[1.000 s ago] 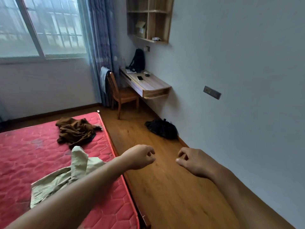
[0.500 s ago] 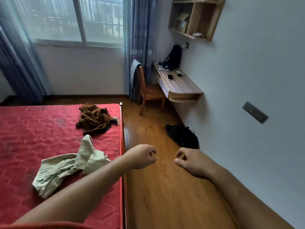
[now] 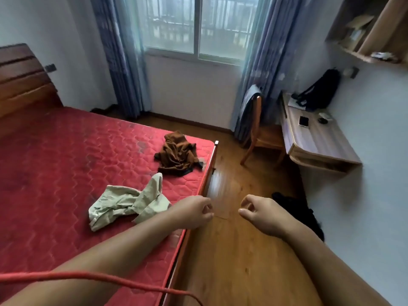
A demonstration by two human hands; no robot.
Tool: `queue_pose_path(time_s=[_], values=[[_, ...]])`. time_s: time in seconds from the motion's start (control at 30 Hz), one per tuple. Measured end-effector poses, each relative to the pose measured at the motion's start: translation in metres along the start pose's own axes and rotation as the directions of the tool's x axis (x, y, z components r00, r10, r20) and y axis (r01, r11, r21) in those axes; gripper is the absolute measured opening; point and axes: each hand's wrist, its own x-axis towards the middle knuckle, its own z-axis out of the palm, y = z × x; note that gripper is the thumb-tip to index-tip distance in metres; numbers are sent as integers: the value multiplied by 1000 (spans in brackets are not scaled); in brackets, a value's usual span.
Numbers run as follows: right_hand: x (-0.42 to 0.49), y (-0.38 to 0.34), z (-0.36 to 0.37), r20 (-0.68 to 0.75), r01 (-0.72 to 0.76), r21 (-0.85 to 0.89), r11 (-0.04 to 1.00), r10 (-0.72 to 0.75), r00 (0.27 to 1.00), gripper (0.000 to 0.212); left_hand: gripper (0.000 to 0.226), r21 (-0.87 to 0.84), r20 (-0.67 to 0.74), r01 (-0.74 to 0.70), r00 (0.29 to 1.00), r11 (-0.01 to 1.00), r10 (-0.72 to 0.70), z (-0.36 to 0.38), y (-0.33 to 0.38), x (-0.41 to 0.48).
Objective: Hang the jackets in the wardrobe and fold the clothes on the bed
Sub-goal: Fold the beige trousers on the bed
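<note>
Both loosely curled and empty, the left hand (image 3: 194, 212) hovered over the red mattress's (image 3: 55, 173) floor-side edge, nearer than the right hand (image 3: 262, 214) to the crumpled pale green garment (image 3: 123, 202) just to its left, lying lengthwise toward that edge.

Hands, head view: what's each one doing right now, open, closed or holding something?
Left hand: open, fingers loosely curled, holding nothing.
Right hand: open, fingers loosely curled, holding nothing.
</note>
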Motion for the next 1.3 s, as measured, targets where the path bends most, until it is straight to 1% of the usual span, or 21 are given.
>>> queue_pose_path(time_s=[0.13,0.27,0.4,0.57,0.7,0.77,0.87,1.03,1.2,1.3], values=[[61,14,-6,107,153,-7,988,-152,983,17,32,-53,-73,210,974,976,-214,0,-12,8],[122,24,-21,205,315,-69,946,-296,933,20,34,-133,-139,378,908,916,-394,1,-6,12],[172,5,-22,321,441,-147,885,-379,868,25,37,-229,-168,507,820,831,-547,0,-7,2],[220,-49,2,448,616,-192,764,-491,747,32,33,-286,-202,641,687,713,-698,1,-34,-16],[257,-91,28,528,693,-175,699,-528,665,35,34,-348,-219,690,598,634,-771,-1,-72,-16],[278,-107,39,551,712,-176,679,-532,643,35,33,-375,-224,704,562,603,-796,-6,-95,-8],[316,-128,46,575,728,-192,658,-526,627,35,32,-406,-224,713,528,571,-819,-19,-128,11],[383,-159,55,574,752,-197,629,-547,609,36,37,-418,-197,739,493,528,-847,-33,-176,45],[453,-187,102,661,805,-223,550,-521,540,40,38,-430,-158,774,443,465,-883,-35,-225,76],[497,-204,145,727,835,-218,506,-487,485,40,36,-461,-123,793,386,397,-914,-26,-260,97]])
